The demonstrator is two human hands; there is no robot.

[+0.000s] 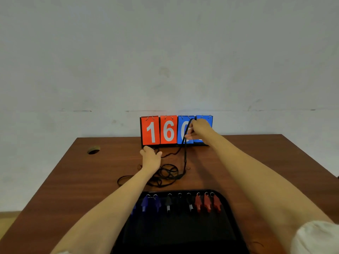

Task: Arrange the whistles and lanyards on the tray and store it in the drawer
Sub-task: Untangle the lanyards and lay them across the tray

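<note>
Near edge: black tray (183, 233) on the brown table (73, 180), with blue, black and red whistles (168, 203) in a row along its far rim. Just beyond lies a tangle of black lanyards (168, 173). My left hand (150, 158) rests at the tangle's far side; I cannot tell if it grasps a cord. My right hand (200, 129), raised, clenches one lanyard (185, 154) that hangs down to the tangle. Far edge: scoreboard (159, 132), red 16.

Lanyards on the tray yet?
No: the black lanyards lie tangled on the table beyond the tray; the right hand holds one up.
</note>
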